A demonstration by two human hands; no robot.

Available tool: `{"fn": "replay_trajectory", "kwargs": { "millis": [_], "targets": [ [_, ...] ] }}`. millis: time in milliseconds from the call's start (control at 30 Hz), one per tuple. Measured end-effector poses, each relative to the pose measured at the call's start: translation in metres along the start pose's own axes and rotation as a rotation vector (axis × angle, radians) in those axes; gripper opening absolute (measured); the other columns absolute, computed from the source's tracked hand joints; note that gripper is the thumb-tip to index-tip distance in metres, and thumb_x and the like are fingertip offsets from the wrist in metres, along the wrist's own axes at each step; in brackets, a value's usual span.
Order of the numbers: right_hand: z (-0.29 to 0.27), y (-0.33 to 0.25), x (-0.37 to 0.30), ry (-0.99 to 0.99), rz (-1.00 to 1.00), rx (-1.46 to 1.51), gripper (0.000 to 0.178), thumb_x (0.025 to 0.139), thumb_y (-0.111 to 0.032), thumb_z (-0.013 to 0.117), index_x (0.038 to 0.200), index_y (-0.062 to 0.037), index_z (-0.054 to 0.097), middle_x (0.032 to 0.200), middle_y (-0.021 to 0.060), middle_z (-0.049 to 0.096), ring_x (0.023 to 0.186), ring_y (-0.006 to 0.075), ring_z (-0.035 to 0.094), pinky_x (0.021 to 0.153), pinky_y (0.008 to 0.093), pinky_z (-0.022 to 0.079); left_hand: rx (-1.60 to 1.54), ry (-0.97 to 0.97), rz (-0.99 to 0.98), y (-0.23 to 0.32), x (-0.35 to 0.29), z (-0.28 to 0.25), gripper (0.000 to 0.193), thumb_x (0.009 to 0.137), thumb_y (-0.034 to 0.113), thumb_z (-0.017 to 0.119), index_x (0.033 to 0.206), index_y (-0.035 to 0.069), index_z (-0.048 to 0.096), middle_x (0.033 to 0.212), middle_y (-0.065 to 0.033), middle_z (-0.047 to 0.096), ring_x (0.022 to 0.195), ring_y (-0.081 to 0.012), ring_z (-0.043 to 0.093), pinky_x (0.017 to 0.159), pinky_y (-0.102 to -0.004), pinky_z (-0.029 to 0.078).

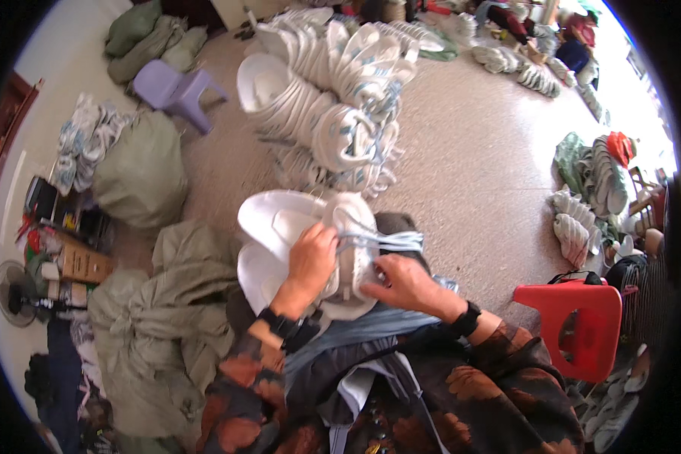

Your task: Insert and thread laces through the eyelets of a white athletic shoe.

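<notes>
A white shoe upper (349, 261) lies across my lap, with pale blue shoelaces (401, 240) running out of it to the right. The fingers of my left hand (314, 261) are bent together at the laces on its upper left part. My right hand (410, 286) curls its fingers against the right edge of the upper; the thumb and fingertips press close to the material. Directly left of my left hand, more white shoe uppers (276, 219) lie partly under the worked one. What the fingertips pinch is small and partly hidden.
Stacked white shoe uppers (318, 113) stand on the floor ahead. On the left are a purple chair (166, 87), a full green sack (142, 170) and crumpled cloth (151, 325). A red stool (583, 325) stands close on my right, with shoe stacks (575, 223) beyond it.
</notes>
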State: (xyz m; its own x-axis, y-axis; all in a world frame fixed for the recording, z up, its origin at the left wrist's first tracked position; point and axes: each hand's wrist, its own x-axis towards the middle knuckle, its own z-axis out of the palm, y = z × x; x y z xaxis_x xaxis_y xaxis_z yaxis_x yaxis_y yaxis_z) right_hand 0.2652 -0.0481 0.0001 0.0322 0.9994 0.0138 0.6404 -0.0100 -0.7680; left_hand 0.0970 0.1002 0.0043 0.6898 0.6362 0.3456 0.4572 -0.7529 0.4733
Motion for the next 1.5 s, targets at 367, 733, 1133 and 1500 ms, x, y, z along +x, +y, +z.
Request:
{"fn": "replay_trajectory", "kwargs": {
  "millis": [367,733,1133,1500],
  "targets": [
    [-0.02,-0.028,0.02,0.194,-0.159,-0.166,0.031,0.086,-0.028,0.071,0.095,0.0003,0.063,0.083,0.0176,0.062,0.073,0.0403,0.063,0.064,0.0466,0.051,-0.036,-0.004,-0.072,0.004,0.0,-0.022,0.012,0.09,0.009,0.063,0.097,0.001,0.068,0.09,-0.014,0.063,0.086,-0.0356,0.063,0.075,-0.0436,0.051],
    [0.015,-0.033,0.069,0.14,-0.407,-0.497,0.019,0.077,-0.012,0.062,0.094,-0.0038,0.063,0.101,0.0111,0.058,0.097,0.0283,0.055,0.083,0.0389,0.044,-0.144,-0.043,-0.12,-0.001,0.012,-0.022,0.011,0.09,0.008,0.063,0.094,-0.001,0.068,0.086,-0.0186,0.064,0.08,-0.0386,0.064,0.07,-0.0436,0.051],
    [0.026,-0.01,0.019,0.104,-0.666,-0.105,0.024,0.074,-0.011,0.069,0.095,-0.0084,0.06,0.093,0.01,0.058,0.1,0.03,0.057,0.101,0.0471,0.039,0.009,-0.127,-0.079,0.016,-0.016,-0.025,0.051,0.082,0.016,0.072,0.126,-0.004,0.055,0.109,-0.0212,0.058,0.103,-0.0396,0.058,0.09,-0.0455,0.048],
    [0.007,-0.01,0.026,0.034,-0.607,-0.107,0.025,0.076,-0.01,0.069,0.099,-0.006,0.063,0.102,0.0114,0.062,0.113,0.0296,0.056,0.106,0.048,0.038,0.433,-0.147,-0.088,0.014,0.002,0.005,0.01,0.084,0.006,0.057,0.093,0.003,0.061,0.095,-0.0149,0.063,0.095,-0.0336,0.063,0.082,-0.0432,0.052]
  ]
}}
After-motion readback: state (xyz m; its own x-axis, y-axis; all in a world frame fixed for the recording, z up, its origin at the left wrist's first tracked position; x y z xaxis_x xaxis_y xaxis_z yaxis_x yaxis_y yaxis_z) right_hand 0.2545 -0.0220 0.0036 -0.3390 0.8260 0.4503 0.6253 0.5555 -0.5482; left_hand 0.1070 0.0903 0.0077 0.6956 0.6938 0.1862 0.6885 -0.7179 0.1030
